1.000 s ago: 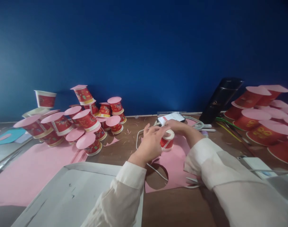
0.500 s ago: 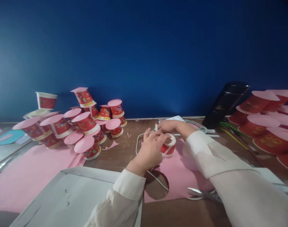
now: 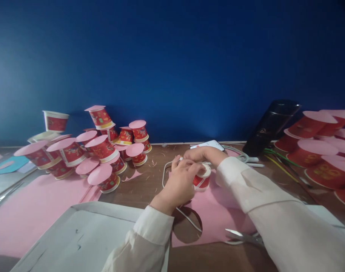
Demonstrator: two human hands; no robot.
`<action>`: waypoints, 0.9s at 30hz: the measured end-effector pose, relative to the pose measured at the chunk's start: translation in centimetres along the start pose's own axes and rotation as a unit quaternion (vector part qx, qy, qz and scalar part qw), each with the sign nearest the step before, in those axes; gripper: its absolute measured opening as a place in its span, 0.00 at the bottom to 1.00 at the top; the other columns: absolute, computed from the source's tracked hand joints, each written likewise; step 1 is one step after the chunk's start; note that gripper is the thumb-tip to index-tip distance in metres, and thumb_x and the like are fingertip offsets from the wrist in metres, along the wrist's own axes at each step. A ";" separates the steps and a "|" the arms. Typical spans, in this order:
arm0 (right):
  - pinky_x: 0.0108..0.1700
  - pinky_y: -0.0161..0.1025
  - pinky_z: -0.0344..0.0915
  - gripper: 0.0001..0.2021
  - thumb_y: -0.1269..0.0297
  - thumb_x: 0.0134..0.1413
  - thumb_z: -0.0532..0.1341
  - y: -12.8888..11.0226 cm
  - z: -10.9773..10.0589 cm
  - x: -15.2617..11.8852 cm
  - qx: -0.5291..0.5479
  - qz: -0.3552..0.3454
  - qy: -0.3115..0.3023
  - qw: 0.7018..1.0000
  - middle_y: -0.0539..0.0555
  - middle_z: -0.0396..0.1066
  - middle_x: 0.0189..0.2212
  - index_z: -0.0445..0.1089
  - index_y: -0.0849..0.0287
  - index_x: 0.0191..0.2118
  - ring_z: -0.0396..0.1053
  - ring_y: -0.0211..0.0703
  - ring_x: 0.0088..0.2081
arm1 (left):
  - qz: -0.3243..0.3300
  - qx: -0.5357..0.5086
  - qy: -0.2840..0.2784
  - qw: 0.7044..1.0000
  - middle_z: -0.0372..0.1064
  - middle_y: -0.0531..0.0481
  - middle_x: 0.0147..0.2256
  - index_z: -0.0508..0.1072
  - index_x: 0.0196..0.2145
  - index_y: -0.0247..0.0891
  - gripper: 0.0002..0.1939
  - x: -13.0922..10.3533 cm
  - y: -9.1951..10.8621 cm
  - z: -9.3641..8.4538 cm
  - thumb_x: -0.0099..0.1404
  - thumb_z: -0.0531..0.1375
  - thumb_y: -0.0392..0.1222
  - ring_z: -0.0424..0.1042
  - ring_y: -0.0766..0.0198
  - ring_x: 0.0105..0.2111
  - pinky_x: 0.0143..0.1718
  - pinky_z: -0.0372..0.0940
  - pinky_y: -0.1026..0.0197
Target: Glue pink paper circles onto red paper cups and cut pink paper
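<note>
A red printed paper cup stands with its pale round end up on a pink paper sheet. My left hand is curled around the cup's left side, its fingers bent over the top. Just beyond the cup, my right hand is closed, fingers pointing left and meeting the left fingertips. A small white stick-like thing peeks out at the right fingertips, mostly covered. The pink sheet has a round hole cut in its left part. Scissors lie partly open on the sheet's right side, near my right sleeve.
Stacked red cups with pink paper discs stand on the left; larger red ones fill the right. A white tray-like lid lies front left. A black bottle, a phone and a white cable sit behind.
My right hand has shifted a little left and down, bringing the white stick to my left fingertips, where it is mostly hidden. More of the phone shows. The cup stays in place.
</note>
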State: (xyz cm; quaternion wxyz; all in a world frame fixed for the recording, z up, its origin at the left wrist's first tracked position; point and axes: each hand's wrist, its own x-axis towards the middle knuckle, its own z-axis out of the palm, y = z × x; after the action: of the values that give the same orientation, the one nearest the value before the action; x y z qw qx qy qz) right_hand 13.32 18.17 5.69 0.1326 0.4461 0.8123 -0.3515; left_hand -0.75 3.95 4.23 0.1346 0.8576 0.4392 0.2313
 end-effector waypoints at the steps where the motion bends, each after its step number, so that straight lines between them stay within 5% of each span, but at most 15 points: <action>1: 0.56 0.56 0.77 0.22 0.52 0.70 0.68 -0.1 0.1 0.1 0.006 0.003 -0.009 1.000 0.58 0.74 0.62 0.74 0.57 0.63 0.76 0.55 0.56 | 0.000 0.000 0.000 1.000 0.80 0.41 0.52 0.78 0.55 0.41 0.29 0.0 0.0 0.0 0.58 0.59 0.24 0.71 0.49 0.63 0.78 0.41 0.30; 5: 0.55 0.55 0.78 0.22 0.52 0.70 0.68 -0.4 0.0 -0.6 0.036 0.008 -0.009 0.999 0.58 0.74 0.62 0.74 0.57 0.63 0.76 0.55 0.56 | 0.002 -0.004 0.001 1.000 0.81 0.41 0.51 0.78 0.54 0.41 0.28 0.0 0.0 0.0 0.58 0.60 0.24 0.72 0.48 0.62 0.78 0.41 0.29; 8: 0.46 0.45 0.77 0.16 0.54 0.66 0.71 -0.2 -0.8 -2.6 0.072 0.008 0.053 0.996 0.56 0.81 0.47 0.80 0.61 0.50 0.79 0.49 0.44 | 0.005 -0.007 0.003 1.000 0.80 0.41 0.51 0.77 0.56 0.41 0.29 0.0 -0.1 0.1 0.58 0.60 0.24 0.72 0.48 0.62 0.78 0.42 0.30; 10: 0.36 0.39 0.70 0.12 0.56 0.61 0.72 0.1 -1.3 -4.6 0.100 0.014 0.139 0.985 0.52 0.79 0.31 0.81 0.61 0.36 0.75 0.42 0.33 | 0.006 -0.007 0.004 1.000 0.80 0.41 0.52 0.77 0.56 0.41 0.31 0.0 -0.1 0.1 0.57 0.60 0.23 0.72 0.48 0.62 0.78 0.43 0.29; 14: 0.33 0.39 0.63 0.16 0.51 0.65 0.64 0.2 -0.7 -10.0 0.131 0.064 0.367 0.919 0.53 0.77 0.28 0.80 0.60 0.37 0.72 0.42 0.30 | 0.012 -0.014 0.007 1.000 0.81 0.42 0.52 0.78 0.54 0.41 0.32 0.0 -0.3 0.1 0.55 0.59 0.21 0.73 0.48 0.60 0.76 0.47 0.30; 17: 0.37 0.42 0.66 0.24 0.44 0.69 0.56 -0.6 2.3 -14.4 0.136 0.098 0.504 0.847 0.56 0.79 0.31 0.80 0.59 0.43 0.74 0.47 0.33 | 0.022 -0.018 0.017 0.999 0.81 0.42 0.51 0.78 0.53 0.41 0.32 0.1 -0.6 0.2 0.54 0.58 0.20 0.75 0.47 0.58 0.73 0.55 0.31; 19: 0.40 0.44 0.68 0.23 0.41 0.65 0.60 -1.3 5.4 -16.7 0.141 0.086 0.617 0.770 0.57 0.80 0.31 0.81 0.57 0.41 0.76 0.51 0.35 | 0.020 -0.013 0.017 1.000 0.81 0.43 0.52 0.78 0.54 0.41 0.32 0.1 -0.7 0.2 0.54 0.58 0.19 0.75 0.47 0.58 0.71 0.59 0.33; 21: 0.40 0.45 0.70 0.25 0.38 0.66 0.58 -1.8 8.8 -17.9 0.136 0.090 0.650 0.742 0.60 0.81 0.32 0.81 0.55 0.41 0.76 0.52 0.35 | 0.007 -0.008 0.009 1.000 0.80 0.42 0.55 0.78 0.55 0.42 0.32 0.2 -0.6 0.1 0.55 0.58 0.20 0.74 0.47 0.60 0.70 0.61 0.34; 23: 0.40 0.47 0.72 0.27 0.37 0.66 0.56 -2.1 11.9 -17.9 0.129 0.086 0.644 0.749 0.61 0.82 0.34 0.82 0.54 0.41 0.75 0.53 0.33 | -0.007 -0.007 -0.002 1.000 0.79 0.42 0.57 0.78 0.56 0.41 0.32 0.2 -0.5 -0.1 0.56 0.59 0.21 0.72 0.47 0.61 0.69 0.61 0.37; 27: 0.47 0.47 0.75 0.19 0.46 0.68 0.58 -2.2 15.9 -15.5 0.126 -0.003 0.567 0.814 0.60 0.84 0.41 0.83 0.51 0.41 0.80 0.55 0.41 | -0.015 -0.012 -0.023 1.000 0.78 0.41 0.58 0.77 0.58 0.40 0.28 0.3 -0.3 -0.5 0.62 0.59 0.25 0.70 0.48 0.63 0.71 0.59 0.39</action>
State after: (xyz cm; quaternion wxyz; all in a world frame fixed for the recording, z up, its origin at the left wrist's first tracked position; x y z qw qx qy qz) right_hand 18.72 -3.30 3.48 -0.4094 0.5769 0.6937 -0.1357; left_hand -1.06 4.32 4.61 0.1583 0.8545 0.4459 0.2143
